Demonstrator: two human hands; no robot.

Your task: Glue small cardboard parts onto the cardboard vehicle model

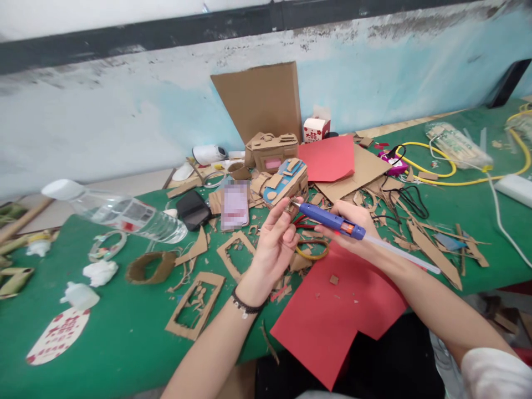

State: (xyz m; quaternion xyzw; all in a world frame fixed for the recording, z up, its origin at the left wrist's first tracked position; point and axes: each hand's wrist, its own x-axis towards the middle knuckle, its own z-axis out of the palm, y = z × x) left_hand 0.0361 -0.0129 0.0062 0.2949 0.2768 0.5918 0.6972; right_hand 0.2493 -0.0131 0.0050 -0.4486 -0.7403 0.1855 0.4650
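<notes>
Cardboard scrap, small and brown, sits at the centre of the view, pinched between the thumb and fingertips of the left hand, seemingly so that its face stays exposed; the right hand wraps a blue glue gun, aiming its tip toward ten o'clock at the scrap, though whether the two touch is too small to tell; a slender, translucent glue stick juts from the gun's rear toward four o'clock, probably as its feed.

At five o'clock smooth red paper overhangs the near table edge, perhaps laid there to catch drips and crumbs; at twelve o'clock, just beyond the scrap, stands a boxy blue-and-brown model, layered with strips, likely placed for easy reach; behind it sits a plain brown model, near a stiff, upright cardboard sheet; at eight o'clock a ragged-edged cardboard frame lies flat; at nine to ten o'clock is a clear plastic bottle, white-capped.
</notes>
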